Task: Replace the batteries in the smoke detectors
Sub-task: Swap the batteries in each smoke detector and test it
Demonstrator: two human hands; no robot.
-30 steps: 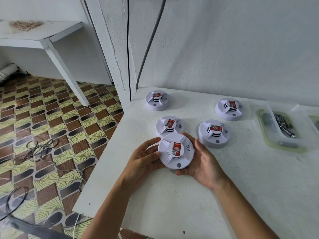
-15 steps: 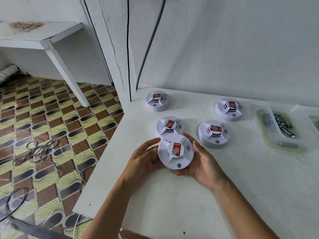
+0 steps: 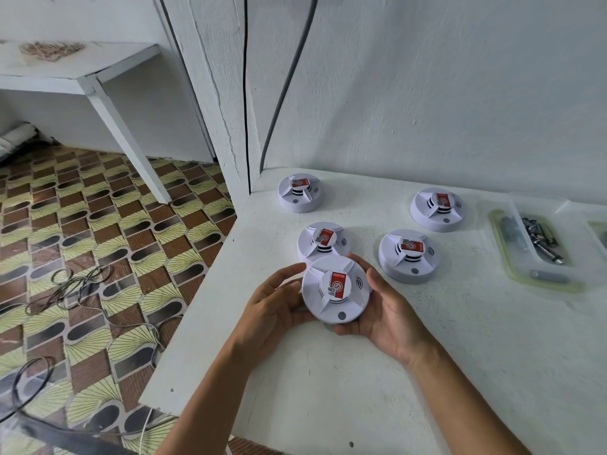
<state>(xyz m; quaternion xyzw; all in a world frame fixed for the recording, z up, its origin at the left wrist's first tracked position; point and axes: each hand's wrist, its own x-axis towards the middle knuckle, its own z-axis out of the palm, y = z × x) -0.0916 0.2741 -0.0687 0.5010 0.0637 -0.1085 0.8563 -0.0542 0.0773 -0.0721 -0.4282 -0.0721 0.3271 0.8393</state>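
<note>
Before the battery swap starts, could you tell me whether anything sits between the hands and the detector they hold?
Nothing visible does. The left hand and right hand already grip the held detector directly by its rim.

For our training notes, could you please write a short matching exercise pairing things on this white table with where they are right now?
Things:
1. held smoke detector
2. corner smoke detector
3. metal parts
4. cables

Places:
A. in the clear tray at the right
B. on the patterned floor
C. between the left hand and right hand
D. by the wall post, farthest back on the left

Pairs: 1-C, 2-D, 3-A, 4-B
</note>
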